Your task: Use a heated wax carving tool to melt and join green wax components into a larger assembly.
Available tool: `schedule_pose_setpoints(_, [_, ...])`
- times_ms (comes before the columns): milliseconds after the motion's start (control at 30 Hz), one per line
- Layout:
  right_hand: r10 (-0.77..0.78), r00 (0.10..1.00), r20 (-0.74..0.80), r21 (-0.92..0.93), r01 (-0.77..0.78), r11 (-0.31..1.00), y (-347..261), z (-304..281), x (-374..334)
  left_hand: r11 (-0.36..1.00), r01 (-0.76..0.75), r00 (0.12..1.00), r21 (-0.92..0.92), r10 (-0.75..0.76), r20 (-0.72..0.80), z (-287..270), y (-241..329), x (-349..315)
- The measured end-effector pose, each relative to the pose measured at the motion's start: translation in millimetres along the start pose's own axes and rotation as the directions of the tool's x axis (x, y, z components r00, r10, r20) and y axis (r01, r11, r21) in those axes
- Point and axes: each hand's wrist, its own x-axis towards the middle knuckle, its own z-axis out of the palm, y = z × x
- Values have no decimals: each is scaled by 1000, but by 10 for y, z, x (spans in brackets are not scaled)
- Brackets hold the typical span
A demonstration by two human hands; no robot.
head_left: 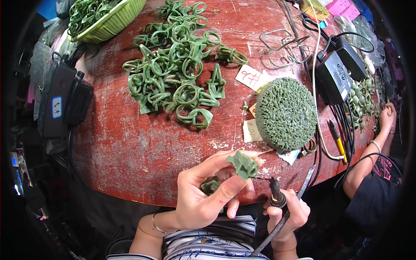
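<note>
Low at the frame's centre, a green piece (244,165) is pinched in the left hand (197,199) while a dark-tipped tool (276,193) is gripped by the right hand (292,212) just beside it, with looped green pieces (189,93) clustered on the red table (125,160) at upper centre.

One needle-tipped tool (275,190), one disc (286,113), one basket (115,25)

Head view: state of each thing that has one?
Left hand: closed on green piece
Right hand: closed on black tool
Green piece: pinched in fingers
Black tool: tip toward green piece, contact unclear
Green rings: loose heap
Basket: holding more rings
Round green block: overlapping paper notes
Red tabletop: scuffed
</note>
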Motion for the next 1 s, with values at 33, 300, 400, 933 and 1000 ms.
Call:
schedule_pose_setpoints(33, [2, 1000, -3, 8, -2, 1000, -1, 2, 0, 1000, 1, 1000, -4, -1, 5, -3, 0, -1])
schedule_pose_setpoints(300, [12, 1000, 1, 6, -12, 1000, 1, 3, -6, 1000, -4, 1000, -4, 4, 8, -7, -7, 4])
schedule_pose_setpoints(400, [6, 1000, -2, 12, -6, 1000, 11, 5, -5, 1000, 0, 1000, -6, 0, 26, -20, -13, 6])
schedule_pose_setpoints(933, [134, 991, -24, 340, -118, 933, 25, 10, 5, 996, -67, 997, -52, 68, 21, 40, -12, 33])
schedule_pose_setpoints(1000, [152, 988, -22, 385, -132, 914, 8, 4, 14, 995, -84, 995, -45, 86, 47, 42, -5, 6])
